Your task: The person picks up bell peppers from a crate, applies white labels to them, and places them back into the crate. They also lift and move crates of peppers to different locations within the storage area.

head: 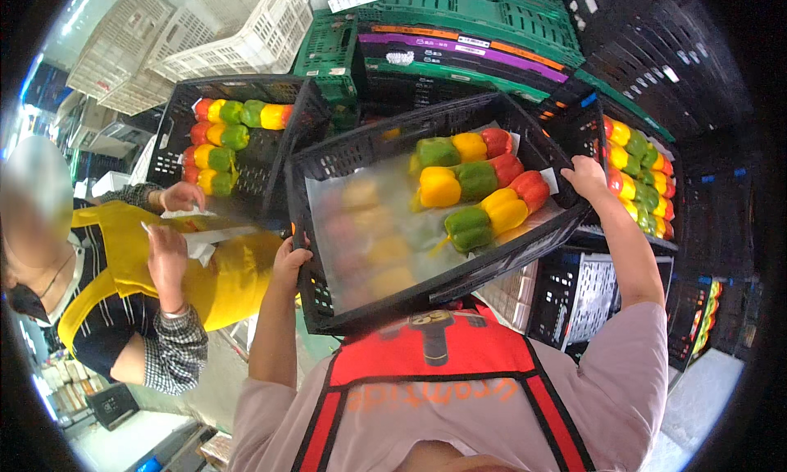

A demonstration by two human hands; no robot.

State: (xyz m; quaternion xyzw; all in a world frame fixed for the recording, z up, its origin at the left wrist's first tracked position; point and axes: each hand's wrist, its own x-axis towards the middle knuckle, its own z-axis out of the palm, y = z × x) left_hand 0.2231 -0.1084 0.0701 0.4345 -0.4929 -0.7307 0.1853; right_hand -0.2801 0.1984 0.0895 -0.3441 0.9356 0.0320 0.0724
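A black plastic crate (522,258) is held tilted in front of my body. My left hand (290,264) grips its left end, and my right hand (584,175) is closed over the right end wall. Inside, three rows of red, yellow and green bell peppers (477,180) lie toward the right. A translucent sheet (393,172) spreads across the left part, with more peppers blurred beneath it. Some fingers of both hands are hidden by the crate walls.
At left, a person in a yellow apron (240,287) holds crumpled white material (200,244). Beyond stands another pepper crate (252,164); a fuller one (642,241) sits at right. Stacked green crates (492,10) and white crates (246,47) line the back.
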